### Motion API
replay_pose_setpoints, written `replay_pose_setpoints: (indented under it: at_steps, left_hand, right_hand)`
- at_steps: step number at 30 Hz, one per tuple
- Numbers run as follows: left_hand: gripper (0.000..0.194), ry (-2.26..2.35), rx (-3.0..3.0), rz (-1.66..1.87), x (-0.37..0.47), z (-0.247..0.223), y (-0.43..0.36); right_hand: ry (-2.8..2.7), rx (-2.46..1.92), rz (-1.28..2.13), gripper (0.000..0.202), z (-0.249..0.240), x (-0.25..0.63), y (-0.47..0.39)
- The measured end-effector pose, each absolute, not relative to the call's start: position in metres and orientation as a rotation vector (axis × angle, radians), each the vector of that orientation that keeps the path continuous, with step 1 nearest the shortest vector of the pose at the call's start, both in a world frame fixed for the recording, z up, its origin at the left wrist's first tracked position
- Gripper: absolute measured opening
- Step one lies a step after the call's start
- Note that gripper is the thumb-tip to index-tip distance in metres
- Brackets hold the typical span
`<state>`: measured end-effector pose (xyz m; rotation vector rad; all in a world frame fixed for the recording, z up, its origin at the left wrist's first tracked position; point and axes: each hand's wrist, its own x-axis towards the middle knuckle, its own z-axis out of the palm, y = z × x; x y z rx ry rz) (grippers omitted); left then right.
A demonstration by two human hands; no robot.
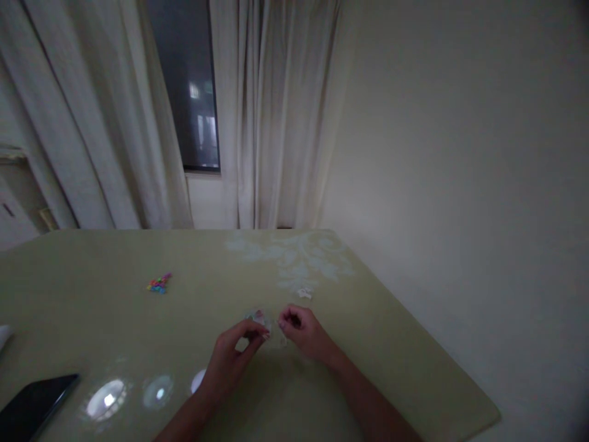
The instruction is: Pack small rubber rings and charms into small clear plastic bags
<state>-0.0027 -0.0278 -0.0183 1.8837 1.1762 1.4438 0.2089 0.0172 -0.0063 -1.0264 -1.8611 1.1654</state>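
Observation:
Between my hands is a small clear plastic bag point(258, 316) with something pinkish inside, low over the table or resting on it. My left hand point(234, 351) pinches at the bag's near side, thumb and forefinger together. My right hand point(304, 331) is closed in a pinch by the bag's right side; whatever its fingertips hold is too small to make out. Just beyond the right hand lies a small white cluster of pieces point(304, 293). Farther left sits a little pile of brightly coloured pieces point(159, 283).
The pale green table point(193, 307) has a white floral pattern at its far right. A black flat device point(37, 405) lies at the near left, with part of a white object point(4, 334) beyond it. Light reflections show on the tabletop. A wall point(460, 184) borders the right side; curtains point(285, 123) hang behind.

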Motion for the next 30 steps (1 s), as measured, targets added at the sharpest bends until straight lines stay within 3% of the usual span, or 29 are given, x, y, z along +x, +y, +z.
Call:
replay_pose_setpoints:
  at_steps: [4,14,22,30]
  left_hand:
    - [0.018,1.104,1.897,1.489,-0.003,-0.018,-0.028]
    - [0.012,1.078,1.97,1.483,-0.005,-0.019,-0.028]
    - [0.011,1.176,1.907,1.495,-0.005,-0.018,-0.03]
    - [0.013,1.22,1.919,1.403,-0.006,-0.021,-0.03]
  right_hand:
    - [-1.762,-0.859,1.403,0.044,0.0,0.201,0.008]
    - [-1.714,-0.869,1.436,0.044,-0.005,0.198,0.009]
    - [-2.214,-1.261,0.954,0.008,-0.001,0.22,0.016]
    - [-2.487,-1.413,0.524,0.009,-0.001,0.214,0.009]
